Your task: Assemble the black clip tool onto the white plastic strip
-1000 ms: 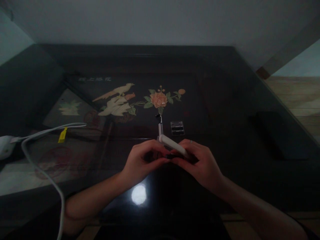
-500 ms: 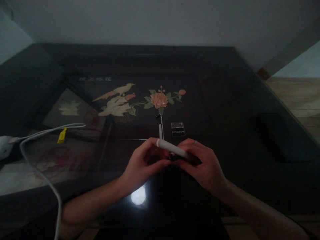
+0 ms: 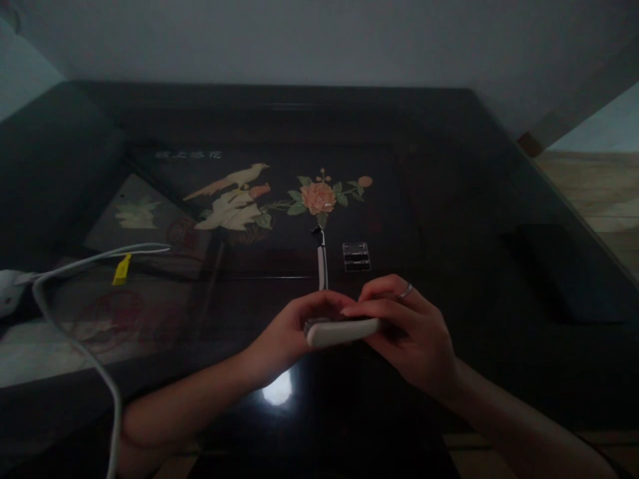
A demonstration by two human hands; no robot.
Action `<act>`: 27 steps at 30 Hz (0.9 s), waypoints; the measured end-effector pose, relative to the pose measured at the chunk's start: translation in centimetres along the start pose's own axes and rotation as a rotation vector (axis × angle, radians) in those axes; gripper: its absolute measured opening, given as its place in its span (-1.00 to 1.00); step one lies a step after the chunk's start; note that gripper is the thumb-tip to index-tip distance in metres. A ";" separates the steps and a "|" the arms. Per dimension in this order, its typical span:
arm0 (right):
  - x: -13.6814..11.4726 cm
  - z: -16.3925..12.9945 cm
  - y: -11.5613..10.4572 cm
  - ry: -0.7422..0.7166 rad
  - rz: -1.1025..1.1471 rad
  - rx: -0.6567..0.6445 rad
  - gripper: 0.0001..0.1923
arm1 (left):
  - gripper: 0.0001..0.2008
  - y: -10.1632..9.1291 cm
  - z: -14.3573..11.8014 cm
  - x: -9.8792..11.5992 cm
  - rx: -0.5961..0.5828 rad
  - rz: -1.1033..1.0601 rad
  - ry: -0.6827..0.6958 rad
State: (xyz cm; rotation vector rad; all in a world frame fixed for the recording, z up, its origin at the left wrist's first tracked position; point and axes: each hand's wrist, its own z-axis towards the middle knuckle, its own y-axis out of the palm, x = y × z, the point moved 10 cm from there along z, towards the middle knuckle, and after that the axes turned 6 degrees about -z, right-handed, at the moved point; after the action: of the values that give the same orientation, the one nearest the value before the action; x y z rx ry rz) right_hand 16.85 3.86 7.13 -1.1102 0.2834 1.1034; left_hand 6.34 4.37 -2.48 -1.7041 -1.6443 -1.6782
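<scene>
Head view: left hand and right hand both have their grip clamped on a small white bar-shaped device, held level just above the dark glossy table. Device is plain white with rounded ends, no readable label; the pale writing on the table inlay is too blurred to read.

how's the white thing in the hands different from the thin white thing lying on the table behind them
The white device is held between the left hand and right hand, above the table; the thin white piece lies on the glass untouched. The device is thicker and lies crosswise; the thin piece is slimmer and points away, ending in a dark tip. Both are white and elongated.
</scene>
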 end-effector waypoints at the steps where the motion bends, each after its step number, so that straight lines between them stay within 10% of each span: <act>1: -0.1 0.0 0.0 -0.007 -0.001 -0.006 -0.78 | -0.51 0.2 0.0 -0.2 -0.021 -0.027 -0.025; 27: -0.5 -0.2 -0.2 -0.019 0.004 0.002 -0.74 | -0.63 0.6 0.4 -0.3 -0.104 -0.320 -0.048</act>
State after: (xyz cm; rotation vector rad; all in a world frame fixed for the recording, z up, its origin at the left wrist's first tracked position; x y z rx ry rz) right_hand 16.83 3.41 7.48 -1.0976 0.2723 1.1166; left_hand 7.13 4.31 -2.47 -1.6047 -1.9704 -1.9058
